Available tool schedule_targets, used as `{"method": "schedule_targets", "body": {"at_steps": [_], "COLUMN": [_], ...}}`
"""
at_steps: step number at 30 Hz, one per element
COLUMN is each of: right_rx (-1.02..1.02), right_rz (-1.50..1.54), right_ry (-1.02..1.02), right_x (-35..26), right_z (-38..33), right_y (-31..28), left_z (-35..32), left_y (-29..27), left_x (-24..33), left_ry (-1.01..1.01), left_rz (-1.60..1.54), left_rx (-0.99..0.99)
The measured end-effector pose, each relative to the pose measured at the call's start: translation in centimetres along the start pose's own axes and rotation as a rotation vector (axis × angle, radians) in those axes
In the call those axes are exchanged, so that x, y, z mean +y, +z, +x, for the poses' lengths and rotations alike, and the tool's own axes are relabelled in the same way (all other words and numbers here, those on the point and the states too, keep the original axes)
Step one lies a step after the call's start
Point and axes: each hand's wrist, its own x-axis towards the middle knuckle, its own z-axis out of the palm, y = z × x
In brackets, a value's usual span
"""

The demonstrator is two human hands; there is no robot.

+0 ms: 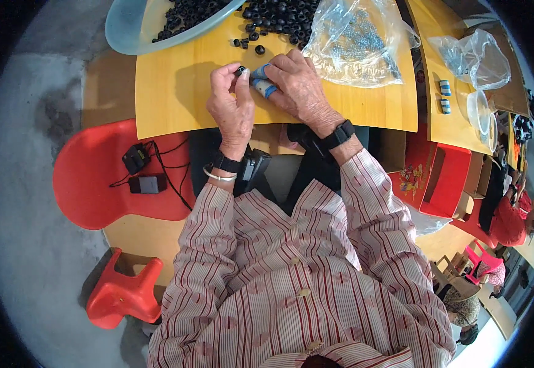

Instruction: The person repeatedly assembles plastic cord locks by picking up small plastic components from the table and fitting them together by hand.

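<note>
Over the yellow table (175, 110), my left hand (232, 104) pinches a small black plastic cap (240, 71) between thumb and fingertips. My right hand (302, 86) meets it from the right, its thumb and index finger closed close to the cap. Blue-and-white wraps (266, 89) cover those right fingertips. Whatever the right fingers grip is too small and too hidden to name. Just beyond the hands lies a loose black cap (259, 49), with a pile of similar caps (282, 18) behind it.
A pale blue basin (120, 24) of black parts stands at the far left. Right of the pile is a clear bag (365, 58) of small metallic pieces. Striped rolls (445, 88) lie on a side table. A red chair (86, 178) holds black devices and cables; people sit far right.
</note>
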Motion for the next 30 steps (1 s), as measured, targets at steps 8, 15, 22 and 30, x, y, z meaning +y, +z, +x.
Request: {"method": "schedule_targets", "body": {"at_steps": [8,15,22,30], "right_rx": [0.001,0.054,-0.067,-0.027], "right_rz": [0.040,0.111,-0.002,0.023], "right_ry": [0.071,0.078,-0.006,-0.004], "right_x": [-0.1,-0.1,-0.2,-1.0], "right_z": [-0.9,-1.2,-0.8,-0.7], "right_y": [-0.3,-0.5,-0.4,-0.4], "left_z": [0.1,-0.1,-0.2,-0.1], "left_y": [-0.3,-0.3,-0.1,0.3], "left_x": [0.0,-0.6,-0.6,-0.2], "left_ry": [-0.017,-0.033,-0.022,0.030], "left_rz": [-0.057,-0.110,-0.127,-0.024], "left_rx": [-0.038,-0.036,-0.014,0.006]}}
